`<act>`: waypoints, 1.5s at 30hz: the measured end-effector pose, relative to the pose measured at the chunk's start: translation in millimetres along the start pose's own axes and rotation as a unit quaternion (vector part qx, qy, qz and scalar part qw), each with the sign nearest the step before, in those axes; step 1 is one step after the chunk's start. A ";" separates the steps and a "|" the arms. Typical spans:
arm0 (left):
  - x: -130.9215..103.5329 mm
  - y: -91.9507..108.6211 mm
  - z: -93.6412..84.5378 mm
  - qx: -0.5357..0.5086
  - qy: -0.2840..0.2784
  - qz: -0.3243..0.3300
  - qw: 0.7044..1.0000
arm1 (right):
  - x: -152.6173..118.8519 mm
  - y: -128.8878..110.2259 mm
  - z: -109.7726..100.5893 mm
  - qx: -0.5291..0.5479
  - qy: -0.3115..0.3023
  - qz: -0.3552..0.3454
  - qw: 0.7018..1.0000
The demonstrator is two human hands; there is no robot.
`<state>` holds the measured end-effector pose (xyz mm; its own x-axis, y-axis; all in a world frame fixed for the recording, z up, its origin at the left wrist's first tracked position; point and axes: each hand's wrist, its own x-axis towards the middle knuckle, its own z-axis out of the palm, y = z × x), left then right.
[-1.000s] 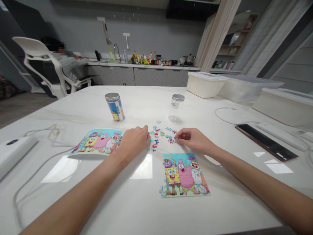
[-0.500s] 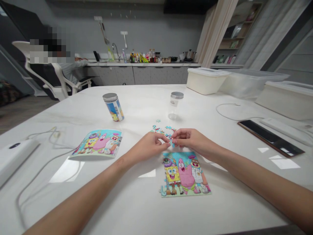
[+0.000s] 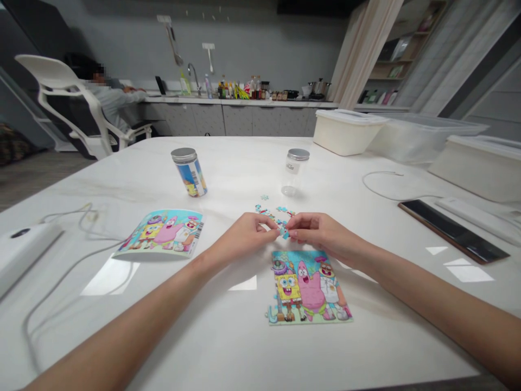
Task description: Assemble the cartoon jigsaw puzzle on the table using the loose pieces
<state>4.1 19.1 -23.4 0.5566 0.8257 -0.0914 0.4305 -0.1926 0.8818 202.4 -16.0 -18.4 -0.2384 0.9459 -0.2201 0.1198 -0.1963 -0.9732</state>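
Observation:
Both hands meet over small blue puzzle pieces (image 3: 280, 223) on the white table (image 3: 228, 353). My left hand (image 3: 254, 232) has its thumb and index finger pinched at the edge of a light-blue piece. Touching the same small cluster from the right, my right hand (image 3: 315, 231) is pinched too, its fingertips on a puzzle piece. Just below the hands lies a largely joined cartoon puzzle (image 3: 310, 288), with its left edge uneven. One loose piece (image 3: 264, 197) sits beyond the others. A curved picture sheet (image 3: 163, 234) with the same cartoon lies to the left.
Two lidded jars, one with a cartoon label (image 3: 190, 174) and one clear (image 3: 293, 172), stand behind the pieces. Plastic bins (image 3: 345, 133) are at the back right, a dark phone-like slab (image 3: 451, 231) at right, cables and a white device (image 3: 28, 252) at left. A person (image 3: 114, 100) sits beyond.
The view has shifted slightly. My hands stay at the small pieces, with the fingertips barely moved. The seated person's head and upper body show more upright and turned toward the counter.

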 end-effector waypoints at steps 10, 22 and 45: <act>-9.3 18.3 -18.9 0.078 -0.077 -0.037 0.993 | 0.3 4.2 1.8 -0.029 -0.016 -0.026 0.999; -18.6 17.6 -32.6 0.192 -0.152 -0.155 0.957 | -3.6 1.6 4.4 -0.085 -0.046 -0.027 0.995; -15.6 21.1 -27.4 0.059 -0.121 -0.162 0.978 | -13.2 3.3 13.4 -0.212 -0.056 -0.095 0.971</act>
<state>-15.0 16.7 9.3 0.5234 0.7069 -0.4758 0.6824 -0.0134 0.7308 193.1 -32.6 -19.6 -0.3960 0.9156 -0.0689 0.4442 0.1254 -0.8871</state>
